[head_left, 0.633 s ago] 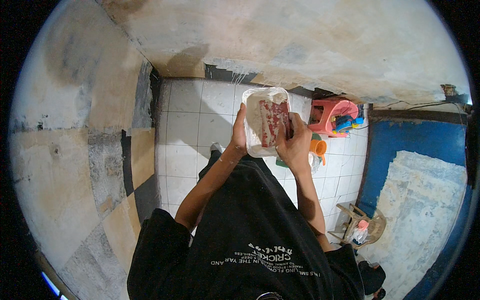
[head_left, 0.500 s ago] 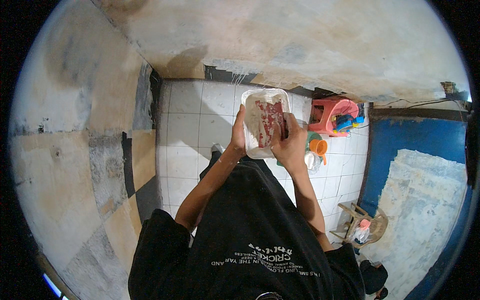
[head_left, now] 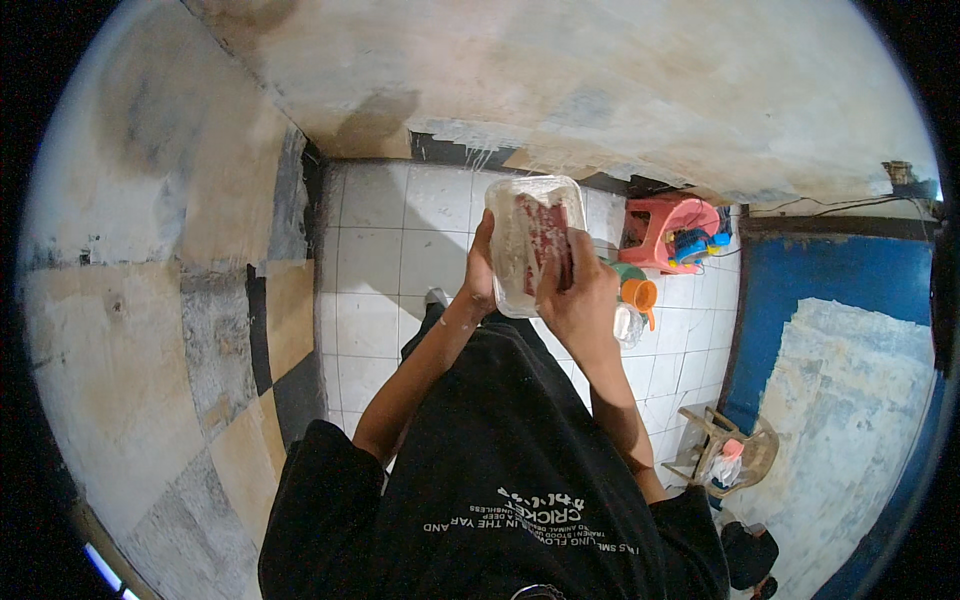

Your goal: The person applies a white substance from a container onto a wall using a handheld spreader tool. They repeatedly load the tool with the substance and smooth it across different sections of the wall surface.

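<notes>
A white plastic tub (head_left: 505,210) with pale paste smeared inside is held out in front of me over the floor. My left hand (head_left: 478,268) is wrapped around its left side. Inside it, upright along its length, is a red flat tool (head_left: 540,225) blotched with white paste. My right hand (head_left: 585,300) is closed on the tool at its right side, fingertips inside the tub. Both forearms reach up from my dark T-shirt.
Patchy, smeared walls (head_left: 600,80) rise ahead and left. A pink stool (head_left: 650,245) with blue items, an orange dipper (head_left: 640,293) and a green container stand on the tiled floor (head_left: 360,320). A plastic chair (head_left: 755,460) and part of another person (head_left: 750,555) are at the lower right.
My right hand has shifted a little left and down with the red tool inside the tub. The tub stays held at about the same place.
</notes>
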Available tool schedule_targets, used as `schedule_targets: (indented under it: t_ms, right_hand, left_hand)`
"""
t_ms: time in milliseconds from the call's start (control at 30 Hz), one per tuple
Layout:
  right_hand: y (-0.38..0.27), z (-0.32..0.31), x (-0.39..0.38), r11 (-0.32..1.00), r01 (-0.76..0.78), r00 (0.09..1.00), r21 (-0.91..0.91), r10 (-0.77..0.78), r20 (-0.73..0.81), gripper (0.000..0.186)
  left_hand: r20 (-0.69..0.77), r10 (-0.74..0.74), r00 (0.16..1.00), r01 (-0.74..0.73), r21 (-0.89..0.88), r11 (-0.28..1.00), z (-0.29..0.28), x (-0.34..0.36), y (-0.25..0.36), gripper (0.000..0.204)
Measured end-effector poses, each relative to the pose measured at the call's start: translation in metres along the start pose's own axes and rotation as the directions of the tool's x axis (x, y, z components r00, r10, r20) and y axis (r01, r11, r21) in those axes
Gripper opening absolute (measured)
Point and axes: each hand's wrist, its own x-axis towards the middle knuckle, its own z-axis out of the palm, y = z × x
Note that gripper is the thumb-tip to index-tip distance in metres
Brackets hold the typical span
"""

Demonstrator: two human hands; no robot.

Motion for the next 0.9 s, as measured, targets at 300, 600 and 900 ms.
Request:
schedule_targets:
  t_ms: [300,600,900]
  right_hand:
    - [0.009,-0.001,0.0,0.999,-0.042,0.998,-0.002,0.042,0.045,0.015]
    - [0.018,0.008,-0.005,0.998,-0.041,0.994,0.057,0.035,0.108,0.015]
    - [0.016,-0.002,0.003,1.0,-0.021,1.0,-0.012,0.021,-0.018,0.01]
  left_hand:
    - [-0.063,-0.073,0.995,0.07,-0.052,0.996,-0.005,-0.001,-0.002,0.061]
    - [-0.086,-0.04,0.996,0.039,-0.014,0.999,0.004,-0.006,-0.003,0.061]
    - [-0.078,-0.059,0.995,0.059,-0.004,0.998,-0.004,-0.007,-0.006,0.061]
